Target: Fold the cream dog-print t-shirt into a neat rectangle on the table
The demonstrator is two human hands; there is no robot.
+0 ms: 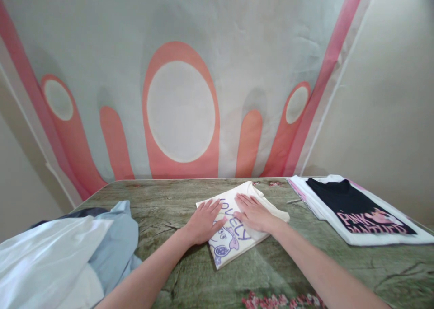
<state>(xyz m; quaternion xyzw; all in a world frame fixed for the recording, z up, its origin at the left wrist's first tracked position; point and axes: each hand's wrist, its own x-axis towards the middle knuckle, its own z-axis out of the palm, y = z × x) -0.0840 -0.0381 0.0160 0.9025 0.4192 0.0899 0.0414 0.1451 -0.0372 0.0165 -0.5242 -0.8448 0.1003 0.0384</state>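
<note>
A folded white T-shirt [233, 250] with a purple "LOVELY" print and a cartoon figure lies at an angle on the table, its neckline toward the far side. My left hand [205, 219] rests flat on its left part, fingers stretched out and pointing to the upper right. On the upper right part lies my right hand [255, 213], palm down with fingers extended to the upper left. Both hands press on the cloth without gripping it, and they cover some of the print.
The wood-patterned table [162, 264] has pink blossom prints. At right lies a stack of folded shirts, a black Pink Panther T-shirt [359, 205] on top. A loose heap of white and light blue clothes [57, 255] sits at left. Behind the table rises a patterned backdrop [230, 29].
</note>
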